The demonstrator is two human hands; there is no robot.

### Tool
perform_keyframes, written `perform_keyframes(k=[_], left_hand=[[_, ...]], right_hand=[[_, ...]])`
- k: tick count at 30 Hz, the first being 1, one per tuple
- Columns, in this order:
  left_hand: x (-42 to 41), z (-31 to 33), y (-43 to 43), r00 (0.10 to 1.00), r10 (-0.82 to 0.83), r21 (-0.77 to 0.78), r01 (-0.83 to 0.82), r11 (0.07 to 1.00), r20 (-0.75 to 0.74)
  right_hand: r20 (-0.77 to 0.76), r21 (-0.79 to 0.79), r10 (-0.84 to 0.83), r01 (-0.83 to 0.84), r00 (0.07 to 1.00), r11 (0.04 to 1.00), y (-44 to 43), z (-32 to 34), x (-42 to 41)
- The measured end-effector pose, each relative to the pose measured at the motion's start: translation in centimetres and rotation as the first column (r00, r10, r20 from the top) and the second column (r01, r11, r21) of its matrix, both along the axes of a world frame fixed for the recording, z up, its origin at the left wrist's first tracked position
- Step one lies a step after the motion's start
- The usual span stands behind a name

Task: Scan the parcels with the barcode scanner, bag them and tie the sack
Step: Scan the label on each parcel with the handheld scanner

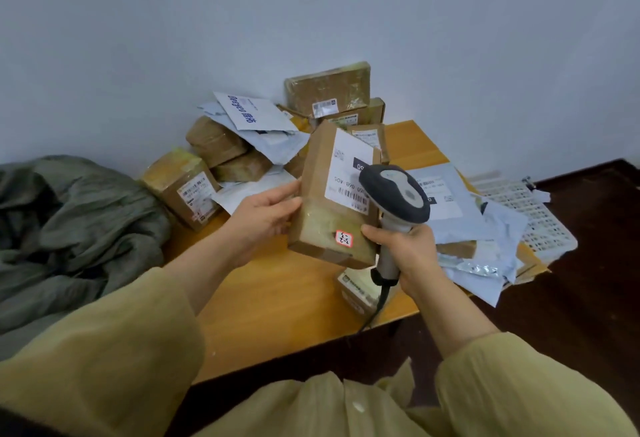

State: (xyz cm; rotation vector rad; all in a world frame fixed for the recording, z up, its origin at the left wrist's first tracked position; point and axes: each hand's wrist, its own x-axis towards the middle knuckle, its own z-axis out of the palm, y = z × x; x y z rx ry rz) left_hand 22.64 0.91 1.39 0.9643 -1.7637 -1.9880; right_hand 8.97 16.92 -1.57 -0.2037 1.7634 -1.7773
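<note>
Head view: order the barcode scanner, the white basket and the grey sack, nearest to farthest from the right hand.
1. Barcode scanner, gripped in the right hand.
2. White basket, off to the right.
3. Grey sack, far left.

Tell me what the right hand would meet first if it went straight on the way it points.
Likely the box held by the left hand; the right hand, gripping the scanner, looks nearly against it, though depth is unclear.

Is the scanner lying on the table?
No, the right hand grips the scanner in the air beside the box that the left hand holds.
</note>
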Motion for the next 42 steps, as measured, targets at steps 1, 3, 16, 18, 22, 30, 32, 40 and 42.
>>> perform_keyframes(k=[1, 3, 16, 18, 22, 30, 32, 40, 42], left_hand=[[0.0, 0.2, -0.1, 0.998, -0.032, -0.026, 0.034, 0.999, 0.045], [-0.1, 0.9, -0.1, 0.971, -0.167, -0.012, 0.171, 0.985, 0.173], [-2.9, 7.1, -4.4, 0.946, 0.180, -0.395, -0.061, 0.916, 0.270], [-3.6, 7.6, -5.3, 0.939, 0.203, -0.443, -0.062, 0.895, 0.279], [-5.0, 7.7, -6.5, 0.942, 0.180, -0.486, -0.022, 0.874, 0.282], [-7.2, 7.5, -7.1, 0.945, 0.160, -0.482, -0.003, 0.876, 0.286], [-7.6, 7.6, -7.1, 0.945, 0.166, -0.492, -0.006, 0.870, 0.281], [-8.3, 7.8, -6.7, 0.946, 0.154, -0.522, 0.018, 0.853, 0.285], [-8.3, 7.8, -6.7, 0.948, 0.160, -0.510, 0.004, 0.860, 0.277]], right_hand=[[-0.021, 0.001, -0.004, 0.004, 1.000, 1.000, 0.2, 0.2, 0.0], [-0.059, 0.011, 0.003, -0.002, 0.998, 1.000, 0.5, 0.5, 0.0], [-0.237, 0.165, 0.267, -0.233, 0.934, 0.958, 3.5, 3.3, -0.1], [-0.264, 0.220, 0.313, -0.259, 0.913, 0.941, 4.0, 3.8, -0.1], [-0.315, 0.351, 0.423, -0.310, 0.850, 0.883, 4.9, 4.8, 0.3], [-0.415, 0.549, 0.509, -0.238, 0.754, 0.801, 6.0, 6.1, 0.6], [-0.441, 0.582, 0.527, -0.217, 0.726, 0.784, 6.4, 6.4, 0.5], [-0.474, 0.628, 0.546, -0.170, 0.691, 0.760, 6.9, 6.6, -0.1], [-0.477, 0.631, 0.549, -0.168, 0.686, 0.758, 6.9, 6.4, -0.1]])
